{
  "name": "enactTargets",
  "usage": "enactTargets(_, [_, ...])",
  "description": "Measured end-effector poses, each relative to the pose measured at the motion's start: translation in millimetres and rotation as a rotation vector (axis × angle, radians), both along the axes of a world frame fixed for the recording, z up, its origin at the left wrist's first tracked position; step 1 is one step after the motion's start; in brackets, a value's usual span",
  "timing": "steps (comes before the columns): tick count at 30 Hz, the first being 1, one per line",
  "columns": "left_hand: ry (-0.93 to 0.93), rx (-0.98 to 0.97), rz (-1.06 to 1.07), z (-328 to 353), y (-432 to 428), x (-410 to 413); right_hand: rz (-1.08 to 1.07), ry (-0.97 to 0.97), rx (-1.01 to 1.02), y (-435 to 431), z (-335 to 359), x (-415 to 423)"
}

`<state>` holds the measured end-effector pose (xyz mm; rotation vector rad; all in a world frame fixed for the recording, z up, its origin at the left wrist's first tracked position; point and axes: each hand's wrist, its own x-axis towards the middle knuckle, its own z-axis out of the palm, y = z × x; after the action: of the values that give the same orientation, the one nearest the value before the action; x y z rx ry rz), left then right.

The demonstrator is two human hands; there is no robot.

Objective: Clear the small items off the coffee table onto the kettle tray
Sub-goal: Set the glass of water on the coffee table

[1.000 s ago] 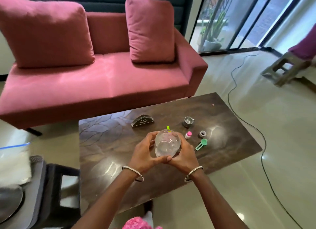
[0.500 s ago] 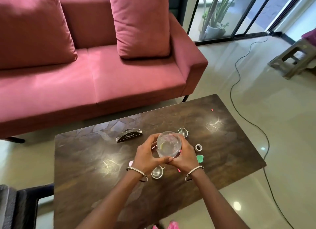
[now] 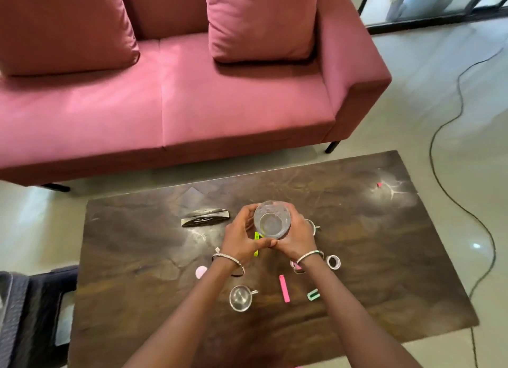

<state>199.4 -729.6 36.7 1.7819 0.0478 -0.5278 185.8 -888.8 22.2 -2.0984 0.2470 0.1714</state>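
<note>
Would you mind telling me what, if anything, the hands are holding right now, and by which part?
The left hand and right hand together cup a clear glass by its sides, thumbs meeting on the near side.

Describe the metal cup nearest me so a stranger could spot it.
On the dark coffee table before the pink sofa, look between the forearms. The small metal cup there sits fully in view, handle toward the pink strip; the other cup is half hidden by the right hand.
</note>
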Motion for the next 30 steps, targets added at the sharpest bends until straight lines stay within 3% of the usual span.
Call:
enactTargets(16, [0.143,0.132,0.204,-117.3,-40.3,73.9,0.104,0.153,-0.015,-24.2,-136.0,90.8])
enactTargets(30, [0.105,0.166,0.241,-150.4,-43.4,84.4,0.147,0.177,-0.007,-25.3,-173.0,102.9])
